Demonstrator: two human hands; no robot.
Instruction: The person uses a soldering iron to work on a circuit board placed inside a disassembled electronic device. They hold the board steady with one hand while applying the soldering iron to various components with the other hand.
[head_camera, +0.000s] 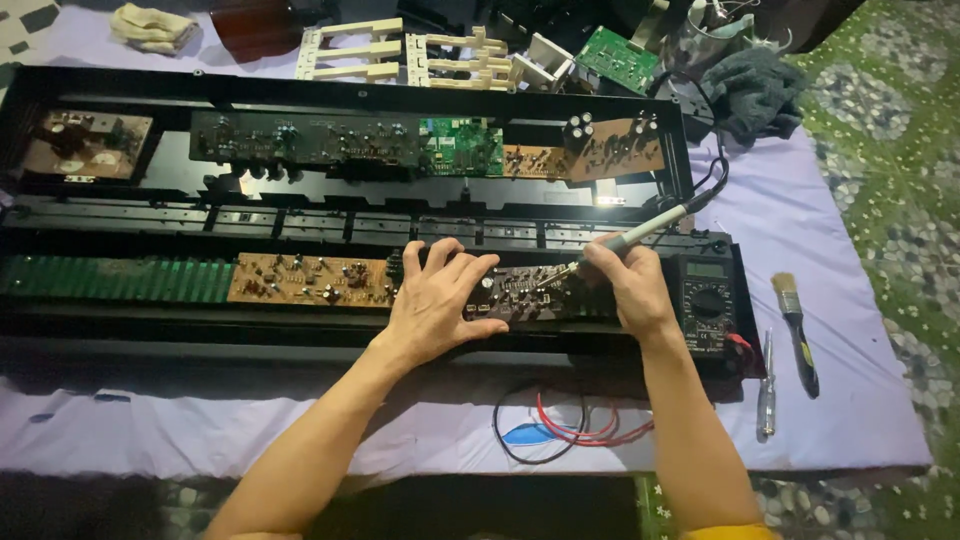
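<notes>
Cloth: a pale lilac sheet (860, 400) covers the tabletop across most of the frame.
Chassis: the long black opened case (340, 95) runs from the left edge to right of centre, with boards mounted along its upper row.
Boards: a green ribbed strip (115, 278) lies lower left, a brown circuit board (310, 280) beside it, and a dark circuit board (520, 292) at centre.
Left hand: your left hand (432, 305) lies flat, fingers spread, pressing the dark circuit board's left end; it grips nothing.
Right hand: your right hand (630, 285) has its grip closed around the soldering iron (640, 232), held like a pen.
Iron tip: it points down-left and seems to touch the dark circuit board, though the contact is too small to be sure.
Multimeter: a black multimeter (706, 300) sits just right of your right hand.
Small tools: a paintbrush (795, 330) and a screwdriver (767, 390) lie at right on the cloth.
</notes>
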